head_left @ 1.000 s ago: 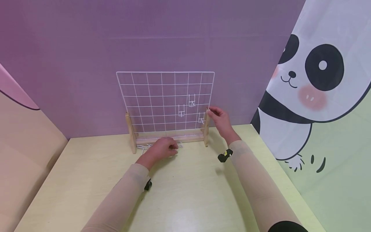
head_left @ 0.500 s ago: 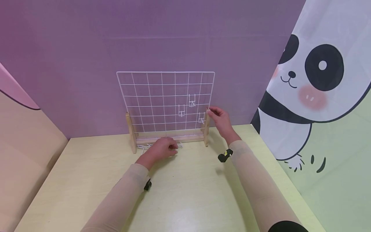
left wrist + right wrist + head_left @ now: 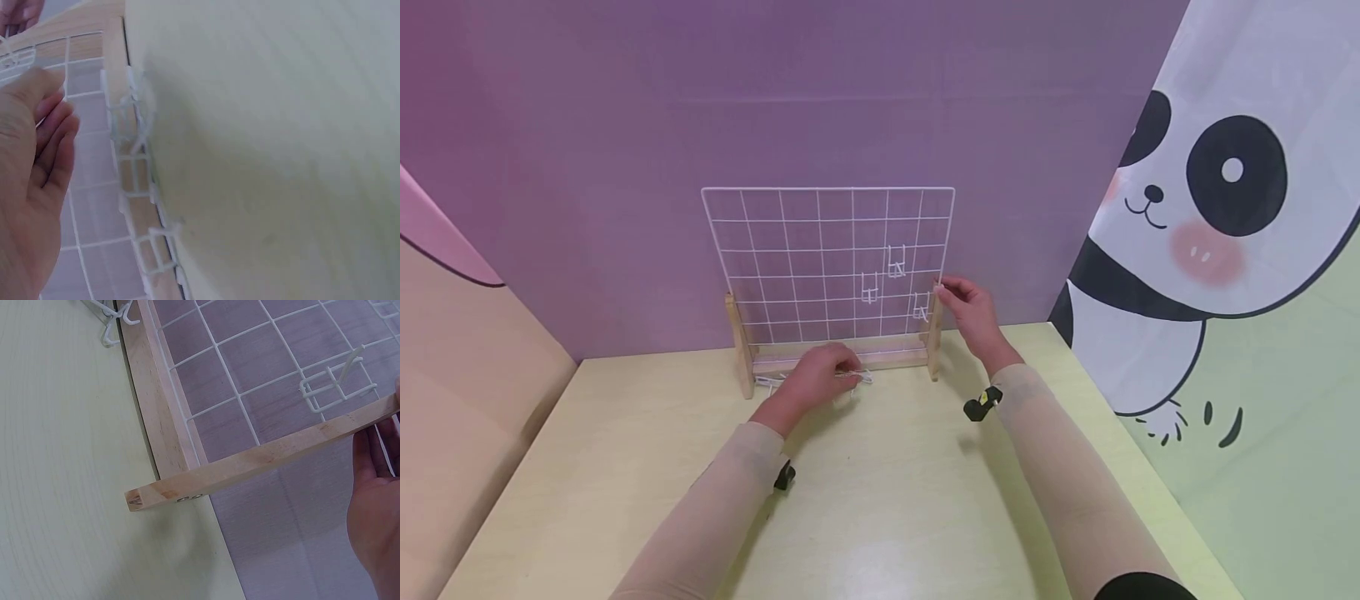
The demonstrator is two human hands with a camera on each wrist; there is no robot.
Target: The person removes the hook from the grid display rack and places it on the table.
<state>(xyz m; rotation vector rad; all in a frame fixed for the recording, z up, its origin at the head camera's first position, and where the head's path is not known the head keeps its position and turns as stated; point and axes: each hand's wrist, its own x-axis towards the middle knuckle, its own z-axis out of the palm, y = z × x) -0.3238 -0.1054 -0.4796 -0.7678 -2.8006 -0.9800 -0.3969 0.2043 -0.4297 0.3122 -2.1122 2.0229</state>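
Note:
A white wire grid panel (image 3: 827, 189) stands upright in a wooden stand (image 3: 741, 346) at the back of the table. Three white wire hooks hang on its right half, one being an upper hook (image 3: 897, 268). My right hand (image 3: 979, 323) grips the top of the stand's right upright (image 3: 269, 457), with fingers behind the wood. Just in front of the stand's base, my left hand (image 3: 816, 379) pinches a white wire hook (image 3: 852, 395), mostly hidden by the fingers. Several loose hooks (image 3: 136, 175) lie in a row along the base, partly behind this hand.
The pale wooden table (image 3: 850, 517) extends in front of the stand. Behind it rises a purple backdrop (image 3: 827, 100), and a panda-printed sheet (image 3: 1285, 292) hangs along the right side.
My left hand has risen slightly toward the grid, and a white hook now shows at its fingertips. The right hand keeps its hold on the upright.

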